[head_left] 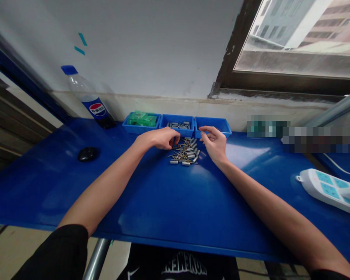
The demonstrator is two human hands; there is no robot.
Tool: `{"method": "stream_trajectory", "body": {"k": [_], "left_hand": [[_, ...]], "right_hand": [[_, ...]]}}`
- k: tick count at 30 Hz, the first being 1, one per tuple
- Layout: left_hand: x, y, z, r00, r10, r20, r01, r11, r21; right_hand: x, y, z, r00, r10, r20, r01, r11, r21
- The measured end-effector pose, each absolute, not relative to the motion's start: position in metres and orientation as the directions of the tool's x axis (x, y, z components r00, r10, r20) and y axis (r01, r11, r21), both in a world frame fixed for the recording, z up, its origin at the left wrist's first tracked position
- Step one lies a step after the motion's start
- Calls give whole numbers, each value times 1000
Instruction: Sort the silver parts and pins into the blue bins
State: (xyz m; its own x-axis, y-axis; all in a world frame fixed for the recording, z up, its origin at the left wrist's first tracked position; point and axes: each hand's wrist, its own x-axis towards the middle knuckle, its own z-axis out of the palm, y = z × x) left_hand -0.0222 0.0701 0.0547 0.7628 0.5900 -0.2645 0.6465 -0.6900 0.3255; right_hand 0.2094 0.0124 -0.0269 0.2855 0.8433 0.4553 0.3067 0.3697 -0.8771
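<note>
A heap of small silver components with thin wire leads [186, 153] lies on the blue table [169, 202], in front of three blue bins. My left hand [160, 138] rests at the heap's left edge with its fingers curled, pinching at the parts. My right hand [212, 140] is at the heap's right edge, fingers bent with thumb and forefinger close together over the front rim of the right bin [220, 125]. What either hand holds is too small to make out.
The left bin [141, 119] holds green parts, the middle bin [177, 124] silver parts. A cola bottle [89, 99] stands by the wall at the left, a black mouse [88, 154] in front of it. A white power strip [331, 190] lies at the right.
</note>
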Motion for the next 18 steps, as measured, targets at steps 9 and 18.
{"method": "stream_trajectory", "body": {"k": [9, 18], "left_hand": [[-23, 74, 55, 787, 583, -199, 614, -715, 335], [-17, 66, 64, 795, 600, 88, 476, -708, 522]], "right_hand": [[208, 11, -28, 284, 824, 490, 305, 407, -861], [207, 9, -27, 210, 840, 500, 288, 435, -853]]}}
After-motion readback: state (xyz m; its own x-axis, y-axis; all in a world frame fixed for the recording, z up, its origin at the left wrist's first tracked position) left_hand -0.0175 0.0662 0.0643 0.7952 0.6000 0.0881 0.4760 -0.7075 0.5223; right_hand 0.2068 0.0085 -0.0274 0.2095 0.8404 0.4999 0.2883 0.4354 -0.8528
